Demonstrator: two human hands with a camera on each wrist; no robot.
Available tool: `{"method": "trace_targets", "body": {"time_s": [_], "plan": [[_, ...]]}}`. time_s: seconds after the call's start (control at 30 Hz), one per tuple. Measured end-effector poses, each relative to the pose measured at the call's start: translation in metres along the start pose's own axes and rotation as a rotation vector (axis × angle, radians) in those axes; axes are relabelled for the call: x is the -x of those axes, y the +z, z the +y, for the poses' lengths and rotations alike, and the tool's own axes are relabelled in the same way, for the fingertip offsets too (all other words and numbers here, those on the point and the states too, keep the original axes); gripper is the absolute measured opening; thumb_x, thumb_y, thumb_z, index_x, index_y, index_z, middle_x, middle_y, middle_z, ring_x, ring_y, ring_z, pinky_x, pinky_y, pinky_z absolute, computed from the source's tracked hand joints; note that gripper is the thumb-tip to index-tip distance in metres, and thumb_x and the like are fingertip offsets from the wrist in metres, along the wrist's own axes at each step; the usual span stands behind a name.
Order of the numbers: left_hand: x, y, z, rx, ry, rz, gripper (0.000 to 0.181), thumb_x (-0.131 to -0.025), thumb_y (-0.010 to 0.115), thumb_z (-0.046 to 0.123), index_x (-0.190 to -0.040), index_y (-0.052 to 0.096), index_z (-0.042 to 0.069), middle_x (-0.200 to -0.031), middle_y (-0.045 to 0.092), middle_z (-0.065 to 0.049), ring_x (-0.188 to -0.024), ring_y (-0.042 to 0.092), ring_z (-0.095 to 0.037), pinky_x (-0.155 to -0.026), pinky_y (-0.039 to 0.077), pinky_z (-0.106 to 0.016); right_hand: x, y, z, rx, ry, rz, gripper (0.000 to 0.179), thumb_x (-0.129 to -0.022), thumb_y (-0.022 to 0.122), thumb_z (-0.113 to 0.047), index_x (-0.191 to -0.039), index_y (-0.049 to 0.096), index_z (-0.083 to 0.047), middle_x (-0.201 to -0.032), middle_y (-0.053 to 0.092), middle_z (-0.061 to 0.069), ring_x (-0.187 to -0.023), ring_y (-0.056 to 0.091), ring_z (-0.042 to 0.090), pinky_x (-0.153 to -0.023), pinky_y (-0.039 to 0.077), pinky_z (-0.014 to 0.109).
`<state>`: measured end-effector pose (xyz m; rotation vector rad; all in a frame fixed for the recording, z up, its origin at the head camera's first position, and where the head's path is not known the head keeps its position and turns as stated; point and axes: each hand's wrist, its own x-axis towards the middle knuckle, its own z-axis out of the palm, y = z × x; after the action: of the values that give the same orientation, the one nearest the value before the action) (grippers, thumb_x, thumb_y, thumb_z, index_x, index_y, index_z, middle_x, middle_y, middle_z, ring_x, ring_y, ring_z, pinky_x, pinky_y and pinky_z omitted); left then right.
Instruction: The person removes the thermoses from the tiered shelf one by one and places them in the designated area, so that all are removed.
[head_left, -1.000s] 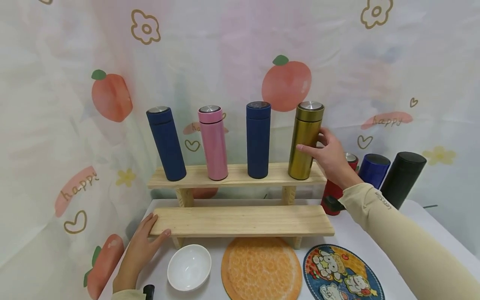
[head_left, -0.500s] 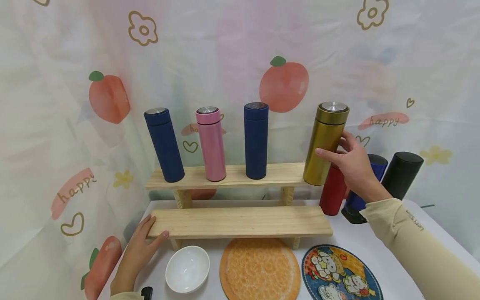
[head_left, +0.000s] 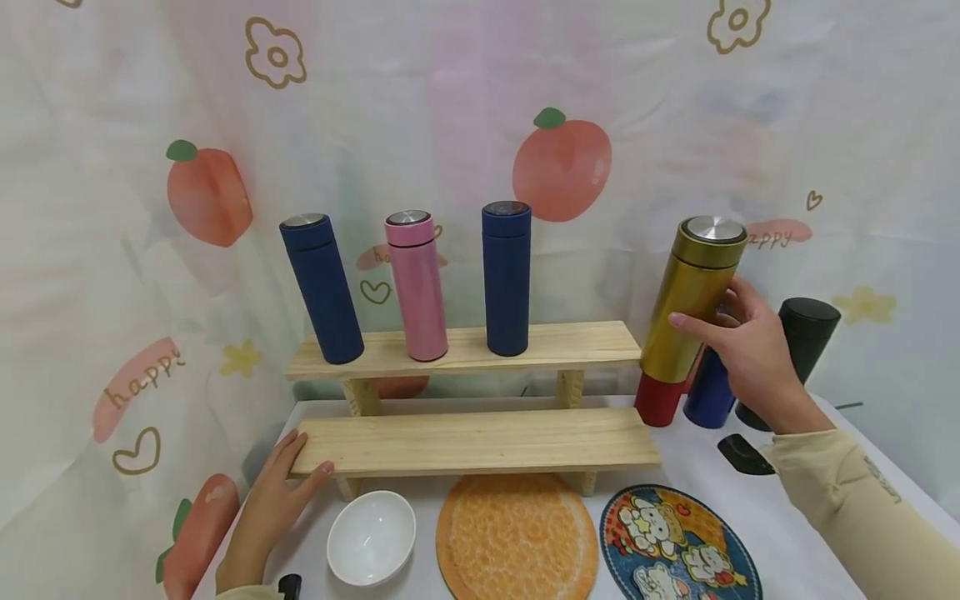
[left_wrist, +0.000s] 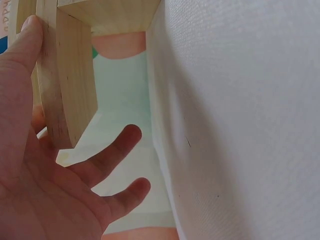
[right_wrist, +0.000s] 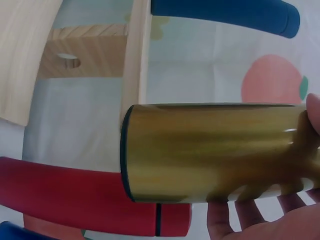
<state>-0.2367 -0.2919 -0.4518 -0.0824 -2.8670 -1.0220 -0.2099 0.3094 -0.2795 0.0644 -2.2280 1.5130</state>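
My right hand (head_left: 738,342) grips a gold flask (head_left: 690,300) (right_wrist: 210,152) and holds it in the air, off the right end of the upper wooden shelf (head_left: 570,340). Behind the flask stand a red flask (head_left: 656,404) (right_wrist: 65,195), a blue flask (head_left: 707,393) and a black flask (head_left: 806,329) on the table. Two dark blue flasks (head_left: 322,287) (head_left: 506,279) and a pink flask (head_left: 416,283) remain on the upper shelf. My left hand (head_left: 281,492) (left_wrist: 35,165) rests with straight fingers against the left end of the lower shelf (head_left: 472,440) (left_wrist: 65,95).
In front of the shelves lie a white bowl (head_left: 371,537), an orange round mat (head_left: 517,537) and a cartoon-printed round mat (head_left: 678,546). A small black object (head_left: 742,454) lies by my right wrist. A peach-printed cloth backdrop (head_left: 562,162) encloses the white table (head_left: 712,475).
My right hand has lifted the gold flask off the upper shelf and carried it to the right, past the shelf's end. The left hand has stayed in place.
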Motion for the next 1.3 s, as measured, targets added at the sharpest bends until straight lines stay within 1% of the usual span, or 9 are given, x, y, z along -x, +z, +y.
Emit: {"method": "trace_targets", "body": {"time_s": [0.17, 0.23, 0.33, 0.47, 0.63, 0.83, 1.0, 1.13, 1.3], "plan": [[0.0, -0.001, -0.001, -0.001, 0.03, 0.026, 0.09, -0.104, 0.068, 0.053, -0.165, 0.032, -0.004, -0.173, 0.02, -0.026, -0.156, 0.023, -0.053, -0.121, 0.027, -0.071, 0.008, -0.005, 0.005, 0.022, 0.014, 0.015, 0.081, -0.105, 0.07, -0.036, -0.171, 0.024, -0.035, -0.173, 0.029, 0.017, -0.155, 0.03, 0.049, -0.119, 0.024, 0.076], [0.001, -0.001, -0.002, -0.004, 0.029, 0.028, 0.09, -0.104, 0.068, 0.053, -0.164, 0.033, -0.004, -0.173, 0.02, -0.026, -0.155, 0.023, -0.054, -0.12, 0.027, -0.071, 0.009, -0.005, 0.007, 0.03, 0.015, 0.013, 0.081, -0.106, 0.07, -0.036, -0.171, 0.023, -0.034, -0.173, 0.028, 0.018, -0.154, 0.03, 0.05, -0.119, 0.023, 0.077], [0.001, -0.001, -0.002, -0.005, 0.03, 0.034, 0.089, -0.104, 0.068, 0.052, -0.164, 0.033, -0.004, -0.173, 0.021, -0.026, -0.155, 0.024, -0.054, -0.12, 0.027, -0.071, 0.012, -0.005, 0.013, 0.036, 0.02, 0.012, 0.082, -0.105, 0.071, -0.035, -0.172, 0.022, -0.032, -0.173, 0.028, 0.02, -0.154, 0.029, 0.053, -0.118, 0.023, 0.078], [0.001, -0.001, -0.003, -0.001, 0.045, 0.048, 0.089, -0.104, 0.069, 0.051, -0.163, 0.034, -0.005, -0.172, 0.022, -0.027, -0.155, 0.024, -0.054, -0.12, 0.027, -0.071, 0.017, -0.004, 0.027, 0.037, 0.046, 0.017, 0.084, -0.105, 0.071, -0.036, -0.172, 0.021, -0.03, -0.172, 0.027, 0.024, -0.152, 0.029, 0.058, -0.115, 0.023, 0.081], [0.001, -0.001, -0.004, 0.003, 0.049, 0.054, 0.088, -0.104, 0.069, 0.05, -0.163, 0.034, -0.005, -0.172, 0.022, -0.027, -0.155, 0.024, -0.054, -0.12, 0.026, -0.071, 0.024, -0.002, 0.045, 0.039, 0.087, 0.013, 0.087, -0.105, 0.072, -0.036, -0.172, 0.02, -0.02, -0.171, 0.026, 0.028, -0.15, 0.03, 0.061, -0.114, 0.025, 0.081], [0.001, 0.0, -0.005, 0.001, 0.046, 0.055, 0.088, -0.103, 0.069, 0.049, -0.163, 0.035, -0.005, -0.172, 0.023, -0.027, -0.155, 0.024, -0.054, -0.12, 0.026, -0.071, 0.031, 0.003, 0.062, 0.052, 0.115, -0.002, 0.09, -0.105, 0.072, -0.034, -0.171, 0.017, -0.01, -0.169, 0.027, 0.031, -0.148, 0.031, 0.061, -0.112, 0.028, 0.082], [0.001, 0.0, -0.004, 0.0, 0.03, 0.046, 0.09, -0.103, 0.069, 0.052, -0.164, 0.033, -0.004, -0.173, 0.021, -0.026, -0.156, 0.023, -0.053, -0.121, 0.026, -0.07, 0.034, 0.007, 0.076, 0.047, 0.135, -0.014, 0.091, -0.105, 0.073, -0.032, -0.17, 0.015, -0.005, -0.17, 0.025, 0.032, -0.15, 0.027, 0.061, -0.112, 0.028, 0.082], [0.001, -0.001, -0.002, 0.003, 0.033, 0.044, 0.089, -0.103, 0.068, 0.052, -0.164, 0.033, -0.004, -0.173, 0.021, -0.026, -0.156, 0.023, -0.052, -0.121, 0.026, -0.07, 0.038, 0.008, 0.085, 0.039, 0.159, -0.031, 0.093, -0.105, 0.073, -0.031, -0.17, 0.013, -0.003, -0.17, 0.021, 0.034, -0.151, 0.023, 0.061, -0.111, 0.027, 0.083], [0.0, 0.0, -0.001, 0.004, 0.034, 0.045, 0.089, -0.103, 0.068, 0.052, -0.164, 0.034, -0.003, -0.173, 0.022, -0.025, -0.156, 0.024, -0.052, -0.121, 0.026, -0.07, 0.044, 0.009, 0.095, 0.049, 0.189, -0.05, 0.095, -0.105, 0.073, -0.029, -0.169, 0.009, 0.0, -0.17, 0.017, 0.036, -0.152, 0.02, 0.062, -0.111, 0.028, 0.082]]}}
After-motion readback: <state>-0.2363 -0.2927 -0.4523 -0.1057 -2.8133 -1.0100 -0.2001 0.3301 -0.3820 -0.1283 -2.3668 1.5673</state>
